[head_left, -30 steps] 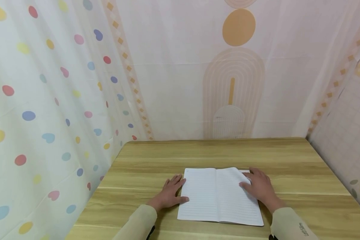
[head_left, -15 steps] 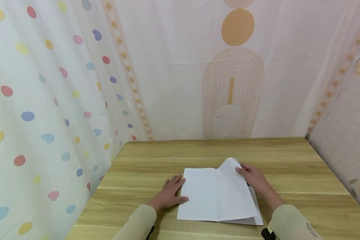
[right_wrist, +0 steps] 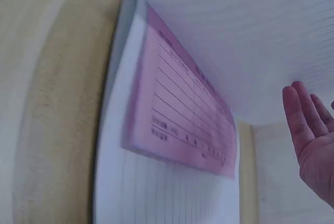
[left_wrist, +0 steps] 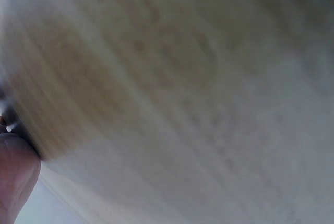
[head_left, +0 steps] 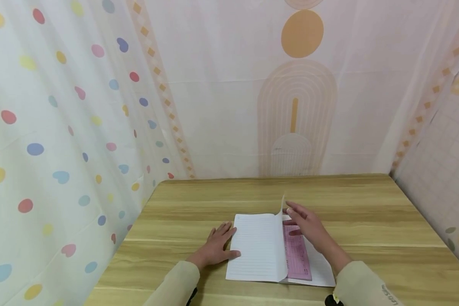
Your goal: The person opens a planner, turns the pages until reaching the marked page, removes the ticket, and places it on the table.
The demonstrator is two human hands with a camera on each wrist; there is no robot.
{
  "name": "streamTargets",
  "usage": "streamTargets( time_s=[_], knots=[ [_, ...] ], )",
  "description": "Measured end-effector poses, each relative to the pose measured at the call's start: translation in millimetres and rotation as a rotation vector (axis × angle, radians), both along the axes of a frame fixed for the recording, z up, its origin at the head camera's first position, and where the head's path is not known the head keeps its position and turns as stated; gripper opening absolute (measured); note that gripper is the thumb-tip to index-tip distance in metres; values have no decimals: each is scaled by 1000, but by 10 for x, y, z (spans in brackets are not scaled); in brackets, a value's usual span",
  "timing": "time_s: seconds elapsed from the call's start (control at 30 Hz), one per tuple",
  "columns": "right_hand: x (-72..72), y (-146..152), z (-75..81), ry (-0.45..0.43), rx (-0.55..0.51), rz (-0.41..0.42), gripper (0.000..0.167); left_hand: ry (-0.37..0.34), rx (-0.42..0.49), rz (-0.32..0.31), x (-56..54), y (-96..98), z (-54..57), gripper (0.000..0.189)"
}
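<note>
A lined notebook [head_left: 251, 250] lies spread on the wooden table. Its left page is flat, and my left hand [head_left: 215, 248] rests at the left edge with fingers spread and thumb over the paper. One leaf [head_left: 281, 255] stands nearly upright along the middle fold. My right hand [head_left: 310, 227] is on the right side of this leaf; in the right wrist view its fingers [right_wrist: 302, 110] are extended against the ruled paper. Beneath the leaf, a pink printed form [right_wrist: 182, 106] with ruled rows lies on the right-hand page [head_left: 319, 265]. The left wrist view is mostly blurred.
The wood-grain table [head_left: 199, 197] extends around the notebook on all sides. A curtain with coloured dots and hearts [head_left: 80, 127] hangs at the left. Behind the table hangs a pale curtain [head_left: 222, 106] with an arch pattern.
My right hand has moved left and swung the right-hand leaf from flat to nearly upright, its grip loosening into extended fingers. The pink form has come into view. My left hand stays put.
</note>
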State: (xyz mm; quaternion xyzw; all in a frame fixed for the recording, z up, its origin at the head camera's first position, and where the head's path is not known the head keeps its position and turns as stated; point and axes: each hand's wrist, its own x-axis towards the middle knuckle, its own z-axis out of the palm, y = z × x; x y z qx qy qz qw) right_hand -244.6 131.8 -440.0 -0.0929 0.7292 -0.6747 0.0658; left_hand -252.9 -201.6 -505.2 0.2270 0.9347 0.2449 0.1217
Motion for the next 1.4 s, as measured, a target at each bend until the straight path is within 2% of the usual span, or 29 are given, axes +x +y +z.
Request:
streamTargets(
  time_s=[0.1,0.27,0.37,0.47,0.6,0.7,0.83,1.0,1.23,1.4],
  knots=[
    [34,-83,-56,85,80,50,51,3,3,2,2,1,3,85],
    [124,-229,-189,245,402,42,46,14,4,-3,2,-1,-9,85],
    [176,-291,-263,302,511,33,42,19,1,-3,0,1,-17,84],
    [209,-329,-331,337,529,44,39,38,-9,5,1,11,-17,75],
    [239,-364,-394,408,541,101,38,43,17,33,17,39,2,62],
    [267,-404,-406,468,560,153,37,24,36,56,20,53,4,63],
    [308,-471,-384,527,570,218,36,24,-1,64,2,59,-14,70],
    [351,-541,-362,534,554,282,34,28,-32,63,-11,54,-16,78],
    [368,-628,-430,446,579,374,35,66,-16,38,25,56,-20,93],
    [378,-654,-449,434,606,394,36,66,-33,7,37,48,-40,97]
  ],
)
